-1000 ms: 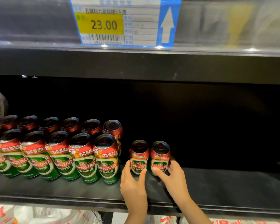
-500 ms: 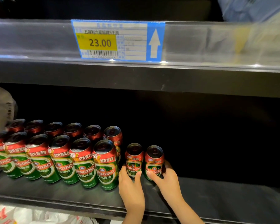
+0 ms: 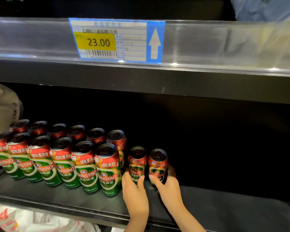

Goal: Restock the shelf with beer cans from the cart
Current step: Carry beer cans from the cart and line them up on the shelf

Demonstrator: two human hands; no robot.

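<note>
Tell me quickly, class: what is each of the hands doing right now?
Left hand: holds the left small can, fingers curled round its base.
Right hand: holds the right small can, same way.

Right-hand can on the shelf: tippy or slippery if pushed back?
The can is tall and narrow, so a high push probably tips it; the right hand grips low. Its glossy printed wall looks fairly slippery. Apparently sealed, so likely stiff and heavy for its size.
</note>
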